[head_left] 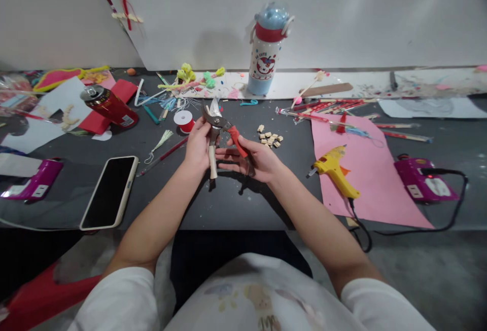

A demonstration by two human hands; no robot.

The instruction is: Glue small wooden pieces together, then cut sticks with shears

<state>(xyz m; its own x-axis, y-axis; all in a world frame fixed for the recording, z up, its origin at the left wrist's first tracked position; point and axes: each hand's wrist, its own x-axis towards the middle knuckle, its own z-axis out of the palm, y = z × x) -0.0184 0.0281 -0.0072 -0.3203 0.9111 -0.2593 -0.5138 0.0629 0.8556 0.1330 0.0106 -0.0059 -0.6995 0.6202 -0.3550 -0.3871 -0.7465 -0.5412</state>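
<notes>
Both hands hold a pair of pruning shears [216,122] above the middle of the dark table, its blades pointing away from me and its handles spread. My left hand [198,144] is closed around the pivot area and the pale handle. With the thumb on top, my right hand [262,158] grips the handle wrapped in red. Just beyond the right fingers lies a small pile of short wooden pieces [270,141]. A spool of red ribbon [184,121] stands close to my left hand, near a pale tassel [161,142].
A yellow glue gun [334,169] lies on pink paper [375,184] at right, corded near a purple power box [422,181]. A phone [110,191] and tilted red can [110,105] are at left. A bottle [265,52] stands at the back.
</notes>
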